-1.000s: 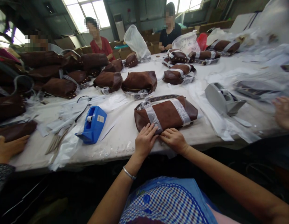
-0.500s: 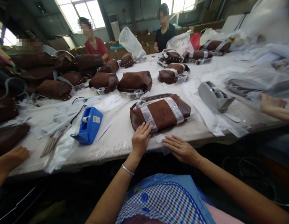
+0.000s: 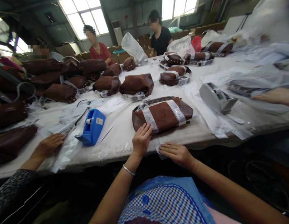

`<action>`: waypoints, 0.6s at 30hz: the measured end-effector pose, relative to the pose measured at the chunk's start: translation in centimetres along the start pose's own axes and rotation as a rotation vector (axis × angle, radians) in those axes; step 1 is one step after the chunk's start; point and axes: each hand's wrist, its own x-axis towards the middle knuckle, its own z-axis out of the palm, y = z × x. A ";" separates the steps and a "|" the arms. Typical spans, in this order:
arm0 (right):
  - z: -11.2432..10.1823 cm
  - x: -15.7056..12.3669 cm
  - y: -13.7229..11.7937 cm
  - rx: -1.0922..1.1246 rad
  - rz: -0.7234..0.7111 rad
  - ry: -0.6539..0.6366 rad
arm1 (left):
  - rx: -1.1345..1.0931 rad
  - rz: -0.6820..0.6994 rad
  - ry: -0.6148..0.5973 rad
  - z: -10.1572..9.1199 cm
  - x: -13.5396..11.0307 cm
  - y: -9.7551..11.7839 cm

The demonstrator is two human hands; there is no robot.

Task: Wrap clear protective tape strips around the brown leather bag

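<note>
Fingers of the left hand lie spread and flat against the near edge of the brown bag, gripping nothing, seemingly to pin it at the front of the white table. Beside it the right hand rests open on a clear plastic strip hanging over the table's edge.

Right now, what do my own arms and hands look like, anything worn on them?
Both arms are bare to past the elbow, no sleeves and no gloves. The left hand has a thin silver bangle at its wrist. The right hand shows no ring, watch or band. Below them is a blue checked apron.
</note>
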 end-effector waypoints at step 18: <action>-3.5 8.7 7.2 0.251 0.087 -0.066 | 0.138 -0.004 0.011 0.4 -0.8 1.3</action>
